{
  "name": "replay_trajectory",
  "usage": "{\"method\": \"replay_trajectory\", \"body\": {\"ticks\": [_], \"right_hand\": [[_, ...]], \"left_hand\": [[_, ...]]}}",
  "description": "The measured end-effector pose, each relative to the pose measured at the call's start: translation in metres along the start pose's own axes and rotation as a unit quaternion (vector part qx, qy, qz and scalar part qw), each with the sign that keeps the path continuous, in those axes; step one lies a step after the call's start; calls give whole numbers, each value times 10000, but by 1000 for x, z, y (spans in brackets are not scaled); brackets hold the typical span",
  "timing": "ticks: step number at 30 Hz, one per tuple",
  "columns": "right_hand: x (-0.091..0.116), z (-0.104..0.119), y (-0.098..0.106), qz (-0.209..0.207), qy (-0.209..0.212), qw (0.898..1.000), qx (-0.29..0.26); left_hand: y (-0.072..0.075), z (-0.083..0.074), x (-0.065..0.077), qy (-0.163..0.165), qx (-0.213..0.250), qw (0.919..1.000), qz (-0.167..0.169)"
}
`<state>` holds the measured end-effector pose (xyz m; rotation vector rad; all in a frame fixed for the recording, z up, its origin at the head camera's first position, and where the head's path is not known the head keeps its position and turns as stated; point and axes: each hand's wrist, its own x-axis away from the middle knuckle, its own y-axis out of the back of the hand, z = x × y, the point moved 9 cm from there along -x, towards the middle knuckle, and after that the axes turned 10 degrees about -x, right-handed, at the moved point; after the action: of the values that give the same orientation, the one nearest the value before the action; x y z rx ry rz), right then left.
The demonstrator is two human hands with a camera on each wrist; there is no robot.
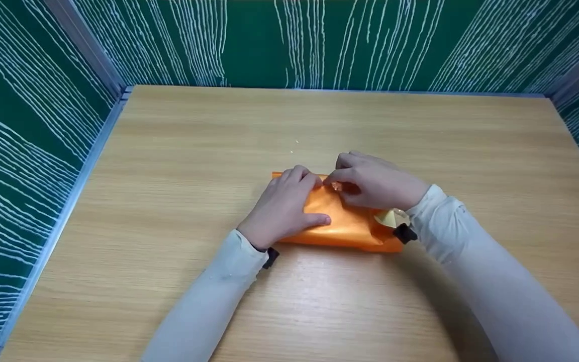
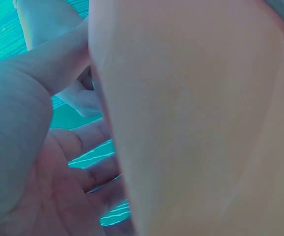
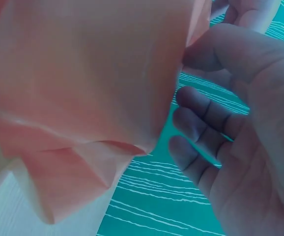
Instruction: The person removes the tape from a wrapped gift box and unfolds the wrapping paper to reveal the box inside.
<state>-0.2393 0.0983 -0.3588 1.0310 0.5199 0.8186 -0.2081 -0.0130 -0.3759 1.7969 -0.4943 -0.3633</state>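
Note:
A flat bundle of shiny orange wrapping paper [image 1: 340, 226] lies on the table in front of the person. My left hand [image 1: 289, 203] rests on its left part, thumb laid across the top and fingers reaching to the far edge; in the left wrist view those fingers look fairly straight and their tips are hidden behind the bundle. At the far edge my right hand [image 1: 370, 181] pinches the paper between thumb and index finger, the other fingers loosely bent in the right wrist view. A pale yellowish flap [image 1: 386, 218] of the paper stands out at the right end, with creased folds near it.
The wooden table [image 1: 194, 151] carries tiny pale specks [image 1: 294, 146] beyond the bundle. Green panels [image 1: 254, 45] with white wavy lines rise along the back and sides. Dark wrist straps [image 1: 405, 233] show at both sleeve cuffs.

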Motion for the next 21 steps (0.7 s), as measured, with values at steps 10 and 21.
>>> {"method": "replay_trajectory", "body": {"ticks": [10, 21], "right_hand": [[-4, 2, 3, -147, 169, 9997, 21], [-12, -2, -2, 18, -245, 9989, 404]], "left_hand": [[-3, 1, 0, 31, -219, 9996, 153], [-4, 1, 1, 43, -331, 9993, 183]]}}
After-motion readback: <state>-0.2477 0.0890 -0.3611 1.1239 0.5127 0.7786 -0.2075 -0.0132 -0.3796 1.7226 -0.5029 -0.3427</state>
